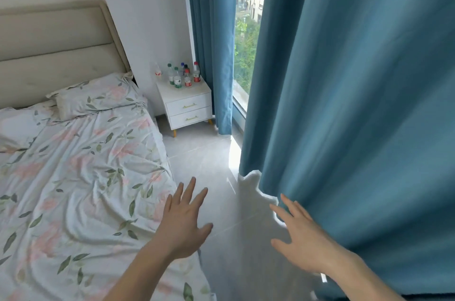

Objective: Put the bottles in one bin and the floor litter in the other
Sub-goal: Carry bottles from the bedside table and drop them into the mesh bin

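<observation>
Head view. Upper centre of the frame: a cluster of capped plastic bottles [183, 75] stands upright, crowded together, on a white two-drawer nightstand [187, 103] set between the bed [81, 165] at left and the blue curtain [357, 103] at right. One small bottle [158, 71] stands a little apart at the nightstand's left rear corner. Lower centre: the left hand [183, 221] and right hand [301, 236] are both stretched forward over the pale tiled floor [209, 157], well apart from the bottles.

No bin appears anywhere in the frame, and no litter can be made out on the visible strip of floor; either may lie out of view or behind the curtain hem.

Risks, as judged: the bottles stand so close that reaching for one could topple its neighbours and send them rolling off the nightstand, under the bed or behind the curtain. The passage between bed and curtain is narrow, so a loose armful could be dropped. Litter hidden by the curtain folds could be missed.

Grip: both hands have fingers straight and spread apart, palms down. Neither holds anything; the right hand's fingertips lie at the curtain's edge, though contact cannot be confirmed.
</observation>
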{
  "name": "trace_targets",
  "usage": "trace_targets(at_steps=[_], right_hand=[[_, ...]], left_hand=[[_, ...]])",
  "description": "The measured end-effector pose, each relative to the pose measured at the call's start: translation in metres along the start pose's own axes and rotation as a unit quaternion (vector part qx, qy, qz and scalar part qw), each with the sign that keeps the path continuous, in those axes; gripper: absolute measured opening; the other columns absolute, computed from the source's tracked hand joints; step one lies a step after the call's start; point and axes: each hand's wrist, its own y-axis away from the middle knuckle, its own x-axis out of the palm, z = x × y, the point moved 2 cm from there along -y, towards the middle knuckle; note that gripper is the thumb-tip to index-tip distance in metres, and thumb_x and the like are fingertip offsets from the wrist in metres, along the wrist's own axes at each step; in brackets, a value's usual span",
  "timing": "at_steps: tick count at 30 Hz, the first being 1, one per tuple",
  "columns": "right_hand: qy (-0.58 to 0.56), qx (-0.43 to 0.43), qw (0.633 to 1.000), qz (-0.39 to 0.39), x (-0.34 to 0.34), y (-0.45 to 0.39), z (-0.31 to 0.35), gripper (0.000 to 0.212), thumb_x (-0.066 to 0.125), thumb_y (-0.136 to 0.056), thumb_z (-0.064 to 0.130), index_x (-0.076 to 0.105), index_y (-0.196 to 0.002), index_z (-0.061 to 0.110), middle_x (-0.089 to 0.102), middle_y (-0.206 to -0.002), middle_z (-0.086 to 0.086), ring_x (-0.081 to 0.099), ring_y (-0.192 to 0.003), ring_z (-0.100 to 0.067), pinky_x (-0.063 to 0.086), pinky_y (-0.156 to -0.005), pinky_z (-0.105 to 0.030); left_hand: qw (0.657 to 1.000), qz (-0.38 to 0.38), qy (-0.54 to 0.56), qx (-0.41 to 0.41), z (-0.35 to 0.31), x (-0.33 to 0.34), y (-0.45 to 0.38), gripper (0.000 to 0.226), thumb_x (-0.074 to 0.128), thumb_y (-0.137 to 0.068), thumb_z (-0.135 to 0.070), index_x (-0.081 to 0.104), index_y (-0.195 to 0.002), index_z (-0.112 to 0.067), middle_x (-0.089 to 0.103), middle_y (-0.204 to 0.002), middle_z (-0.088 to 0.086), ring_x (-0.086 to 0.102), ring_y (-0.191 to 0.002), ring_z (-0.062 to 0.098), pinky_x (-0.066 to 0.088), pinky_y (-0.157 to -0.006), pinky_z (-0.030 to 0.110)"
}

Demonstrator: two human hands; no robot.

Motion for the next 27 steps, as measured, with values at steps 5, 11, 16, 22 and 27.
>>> trace_targets(at_steps=[5, 11, 16, 22, 27], right_hand=[[-0.016, -0.029, 0.999, -0.004, -0.043, -0.026, -0.021, 0.079, 0.055, -0.096, 0.050, 0.006, -0.159, 0.045, -0.020, -0.164, 0.025, -0.014, -0.155, -0.008, 0.014, -0.126, -0.038], [0.000, -0.092, 0.996, 0.009, -0.077, -0.071, -0.011, 0.079, 0.055, -0.098, 0.047, 0.004, -0.159, 0.045, -0.021, -0.164, 0.022, -0.014, -0.154, -0.007, 0.015, -0.127, -0.038], [0.008, -0.121, 0.992, 0.025, -0.102, -0.124, -0.001, 0.076, 0.055, -0.098, 0.047, 0.010, -0.159, 0.042, -0.019, -0.164, 0.022, -0.012, -0.155, -0.010, 0.014, -0.127, -0.039], [0.037, -0.151, 0.988, 0.019, -0.135, -0.223, 0.024, 0.076, 0.054, -0.097, 0.050, 0.010, -0.159, 0.043, -0.019, -0.165, 0.021, -0.013, -0.155, -0.011, 0.016, -0.126, -0.039], [0.043, -0.180, 0.982, 0.024, -0.165, -0.320, 0.079, 0.077, 0.055, -0.096, 0.053, 0.011, -0.159, 0.043, -0.016, -0.165, 0.023, -0.007, -0.156, -0.011, 0.020, -0.125, -0.037]], left_hand=[[0.999, -0.020, 0.003, -0.028, -0.023, -0.009, -0.027, 0.082, 0.050, -0.096, -0.056, 0.001, -0.160, -0.041, -0.028, -0.165, -0.009, -0.023, -0.154, 0.023, -0.002, -0.127, 0.046], [0.995, -0.049, 0.024, -0.080, -0.018, -0.023, -0.041, 0.082, 0.052, -0.095, -0.054, 0.004, -0.160, -0.041, -0.024, -0.167, -0.009, -0.022, -0.155, 0.022, -0.004, -0.127, 0.044], [0.991, -0.069, 0.033, -0.110, -0.005, -0.043, -0.079, 0.080, 0.050, -0.096, -0.054, 0.004, -0.161, -0.040, -0.026, -0.166, -0.011, -0.023, -0.154, 0.020, -0.007, -0.126, 0.042], [0.988, -0.071, 0.052, -0.129, 0.026, -0.068, -0.157, 0.079, 0.048, -0.098, -0.055, 0.001, -0.160, -0.042, -0.030, -0.164, -0.014, -0.028, -0.152, 0.017, -0.011, -0.125, 0.040], [0.983, -0.072, 0.066, -0.155, 0.079, -0.114, -0.219, 0.077, 0.049, -0.098, -0.054, 0.006, -0.160, -0.042, -0.026, -0.165, -0.017, -0.024, -0.153, 0.015, -0.005, -0.126, 0.038]])
